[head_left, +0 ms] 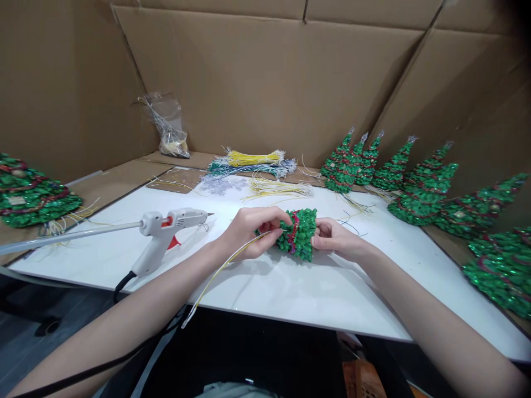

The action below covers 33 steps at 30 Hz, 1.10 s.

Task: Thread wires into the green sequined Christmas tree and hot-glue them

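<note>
A small green tinsel Christmas tree (305, 233) with red and purple garland lies on its side between my hands, just above the white board. My right hand (335, 237) is closed on its wide base, thumb in front. At the other end my left hand (259, 229) pinches a yellow and white wire (215, 275) against or beside the tree. The wire's free end hangs down past the board's front edge. My left fingers hide the tree's narrow end, so I cannot tell whether the wire is attached there.
A white glue gun (155, 237) with a long glue stick stands on the left. Bundled wires (255, 159) and loose yellow wires (280, 189) lie at the back. Several finished-looking trees (423, 193) line the right; another tree (33, 193) sits far left. Cardboard walls (257, 83) enclose the board.
</note>
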Tool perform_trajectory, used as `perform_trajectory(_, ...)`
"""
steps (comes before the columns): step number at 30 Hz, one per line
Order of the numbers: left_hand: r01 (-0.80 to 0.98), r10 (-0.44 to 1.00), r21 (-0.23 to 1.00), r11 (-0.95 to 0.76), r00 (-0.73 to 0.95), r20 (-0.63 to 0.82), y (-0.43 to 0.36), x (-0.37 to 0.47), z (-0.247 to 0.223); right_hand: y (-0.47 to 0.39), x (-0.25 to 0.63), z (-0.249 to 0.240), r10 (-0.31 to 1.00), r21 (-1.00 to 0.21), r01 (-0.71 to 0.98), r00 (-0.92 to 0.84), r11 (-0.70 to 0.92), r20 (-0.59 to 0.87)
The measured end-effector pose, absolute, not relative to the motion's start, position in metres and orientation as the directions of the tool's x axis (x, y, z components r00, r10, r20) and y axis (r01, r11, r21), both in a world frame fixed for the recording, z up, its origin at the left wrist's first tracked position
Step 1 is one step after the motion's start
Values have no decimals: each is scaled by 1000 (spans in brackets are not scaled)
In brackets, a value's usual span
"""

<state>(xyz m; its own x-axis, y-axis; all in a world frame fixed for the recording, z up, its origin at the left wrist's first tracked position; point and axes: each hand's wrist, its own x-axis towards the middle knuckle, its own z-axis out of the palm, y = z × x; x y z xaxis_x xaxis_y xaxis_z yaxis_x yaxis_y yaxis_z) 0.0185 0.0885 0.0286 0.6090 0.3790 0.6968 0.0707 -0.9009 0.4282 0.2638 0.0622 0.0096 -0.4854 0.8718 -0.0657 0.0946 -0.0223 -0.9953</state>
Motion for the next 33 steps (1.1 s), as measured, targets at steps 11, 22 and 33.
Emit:
perform_trajectory(11,83,395,439,-895,605,691,90,20,26,61,264,11,866,-994,110,-496,-5,-60)
perform_trajectory(22,84,407,456,-886,609,680,89,23,27,61,264,12,863,-989,150,-499,0,-76)
perform_trajectory(33,61,480,541,-839,551,682,90,16,33,60,262,17,853,-982,189,-513,6,-94)
